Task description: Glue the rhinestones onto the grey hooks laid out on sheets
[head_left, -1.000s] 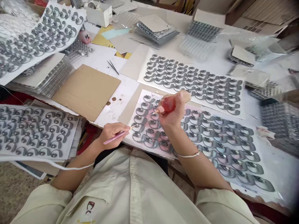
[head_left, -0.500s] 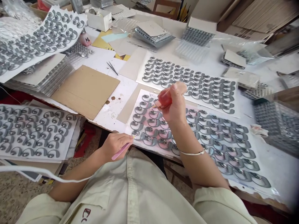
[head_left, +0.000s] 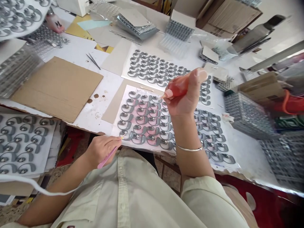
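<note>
My left hand (head_left: 101, 148) pinches pink tweezers (head_left: 106, 159), their tips at the lower-left grey hook-shaped piece (head_left: 128, 135) on the near sheet. Above the same sheet, my right hand (head_left: 188, 103) is wrapped round a squeeze bottle of red liquid (head_left: 178, 86). The bottle is tilted, its thin nozzle pointing down and left at a piece in the top row; whether it touches cannot be made out. Rows of grey hook-shaped pieces with small shiny round parts cover the near white sheet (head_left: 116, 128), which has pink patches. My right forearm hides part of it.
Behind lies a second sheet of grey pieces (head_left: 144, 65). Left of it are dark tweezers (head_left: 93, 60) and a cardboard square (head_left: 58, 88). A cotton swab (head_left: 147, 89) lies beyond the near sheet. Packed trays (head_left: 244, 110) stand at right; another sheet of pieces (head_left: 22, 142) sits lower left.
The view has shifted to the right. My right hand has moved the bottle's nozzle to the right and away from me, toward the top row. My left hand stays at the lower-left piece.
</note>
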The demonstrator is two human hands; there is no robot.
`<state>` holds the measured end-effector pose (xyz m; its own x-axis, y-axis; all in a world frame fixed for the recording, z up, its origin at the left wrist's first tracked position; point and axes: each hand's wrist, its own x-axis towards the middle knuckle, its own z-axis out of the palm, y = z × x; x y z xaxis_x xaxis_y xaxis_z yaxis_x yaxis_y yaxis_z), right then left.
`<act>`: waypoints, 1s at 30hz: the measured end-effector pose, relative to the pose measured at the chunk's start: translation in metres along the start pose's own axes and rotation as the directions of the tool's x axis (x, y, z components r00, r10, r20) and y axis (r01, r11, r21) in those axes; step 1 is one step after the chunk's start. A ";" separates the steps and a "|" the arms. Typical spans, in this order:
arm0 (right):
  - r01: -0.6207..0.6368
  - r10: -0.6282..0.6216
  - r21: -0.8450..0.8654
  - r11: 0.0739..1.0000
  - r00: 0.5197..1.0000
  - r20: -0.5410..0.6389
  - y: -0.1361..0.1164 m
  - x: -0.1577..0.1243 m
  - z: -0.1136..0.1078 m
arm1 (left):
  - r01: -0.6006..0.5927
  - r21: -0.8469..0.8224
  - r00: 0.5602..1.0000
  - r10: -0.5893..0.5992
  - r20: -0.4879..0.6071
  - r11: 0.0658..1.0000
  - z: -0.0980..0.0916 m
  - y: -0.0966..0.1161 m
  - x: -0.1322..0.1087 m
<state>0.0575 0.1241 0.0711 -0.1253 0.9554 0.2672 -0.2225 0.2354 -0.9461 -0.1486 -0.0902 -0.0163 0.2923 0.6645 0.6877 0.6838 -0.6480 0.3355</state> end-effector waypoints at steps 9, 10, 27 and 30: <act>0.037 -0.035 -0.020 0.999 0.996 0.086 -0.008 -0.045 0.006 | -0.021 0.026 1.000 0.021 0.003 0.999 0.004 0.001 0.000; 0.028 -0.024 -0.031 0.999 0.995 0.097 -0.004 -0.055 0.009 | -0.023 0.031 1.000 0.022 0.005 0.999 0.003 0.002 0.001; 0.284 -0.267 -0.354 0.891 0.959 0.098 0.044 -0.117 0.053 | -0.004 0.122 1.000 0.003 0.011 0.992 0.003 0.011 0.009; 0.299 -0.279 -0.343 0.890 0.954 0.109 0.046 -0.116 0.053 | 0.006 0.134 1.000 -0.007 0.007 0.991 0.003 0.012 0.009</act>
<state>0.0107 0.0143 0.0062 -0.1626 0.8265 0.5389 0.0957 0.5568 -0.8251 -0.1356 -0.0909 -0.0083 0.2918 0.6716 0.6811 0.7687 -0.5884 0.2508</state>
